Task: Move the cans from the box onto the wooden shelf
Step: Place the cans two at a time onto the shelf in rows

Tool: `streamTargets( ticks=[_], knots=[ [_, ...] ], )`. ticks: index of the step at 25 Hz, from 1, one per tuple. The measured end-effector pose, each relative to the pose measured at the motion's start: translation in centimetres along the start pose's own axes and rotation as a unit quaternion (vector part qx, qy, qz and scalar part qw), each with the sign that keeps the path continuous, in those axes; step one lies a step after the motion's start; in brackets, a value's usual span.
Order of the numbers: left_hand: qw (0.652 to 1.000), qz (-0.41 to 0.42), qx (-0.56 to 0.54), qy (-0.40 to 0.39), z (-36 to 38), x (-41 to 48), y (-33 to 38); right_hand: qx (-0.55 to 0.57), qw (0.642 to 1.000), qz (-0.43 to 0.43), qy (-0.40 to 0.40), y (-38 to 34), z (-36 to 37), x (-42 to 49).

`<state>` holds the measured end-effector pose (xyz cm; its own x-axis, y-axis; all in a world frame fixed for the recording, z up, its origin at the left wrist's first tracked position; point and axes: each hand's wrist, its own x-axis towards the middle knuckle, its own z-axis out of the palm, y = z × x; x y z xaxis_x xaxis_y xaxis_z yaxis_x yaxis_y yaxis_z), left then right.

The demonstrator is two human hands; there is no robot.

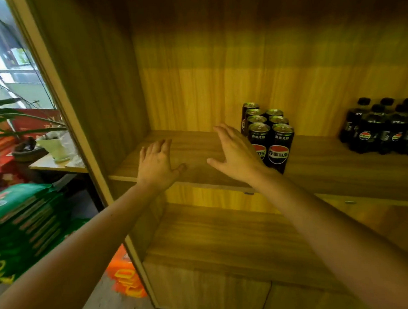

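Over the wooden shelf point(193, 152) at mid-frame, both my hands hold nothing: left hand point(156, 165) flat with fingers spread, right hand point(234, 152) splayed just beside the black Pepsi cans point(268, 135), packed in tight rows, likely saving space. No box shows.

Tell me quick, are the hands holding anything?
Left hand: open, holding nothing.
Right hand: open, holding nothing, near the tall black metal cans.

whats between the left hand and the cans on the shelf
In the head view the open right hand lies between the left hand and the cans; between the two hands the wooden shelf is bare.
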<state>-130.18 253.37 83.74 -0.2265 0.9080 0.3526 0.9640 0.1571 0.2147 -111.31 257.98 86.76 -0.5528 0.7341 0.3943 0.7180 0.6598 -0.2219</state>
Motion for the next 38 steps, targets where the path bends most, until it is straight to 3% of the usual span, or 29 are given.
streamTargets(
  ticks=[7, 14, 23, 27, 30, 35, 38],
  knots=[
    [0.997, 0.037, -0.060, -0.008, 2.4, -4.6, -8.3, 0.031, 0.995, 0.057, -0.073, -5.2, 8.5, -1.5],
    [0.988, 0.084, -0.107, -0.072, 12.9, -12.8, -17.9, 0.038, 0.977, 0.146, -0.148, -8.9, 23.6, -8.4],
    [0.955, 0.052, -0.107, -0.270, 35.3, -29.6, -26.0, 0.118, 0.938, 0.181, -0.271, -7.8, 45.9, -23.9],
    [0.925, -0.010, -0.129, -0.356, 47.2, -39.9, -29.3, 0.232, 0.884, 0.261, -0.309, -5.5, 58.3, -33.3],
    [0.892, -0.058, -0.142, -0.425, 56.1, -46.6, -31.2, 0.237, 0.856, 0.299, -0.348, -3.8, 68.0, -40.6],
    [0.855, -0.066, -0.177, -0.484, 68.8, -53.7, -32.5, 0.239, 0.828, 0.277, -0.426, -2.2, 81.3, -49.2],
    [0.865, -0.088, -0.204, -0.451, 73.2, -55.8, -32.5, 0.263, 0.825, 0.273, -0.420, -1.3, 86.1, -51.3]
  ],
)
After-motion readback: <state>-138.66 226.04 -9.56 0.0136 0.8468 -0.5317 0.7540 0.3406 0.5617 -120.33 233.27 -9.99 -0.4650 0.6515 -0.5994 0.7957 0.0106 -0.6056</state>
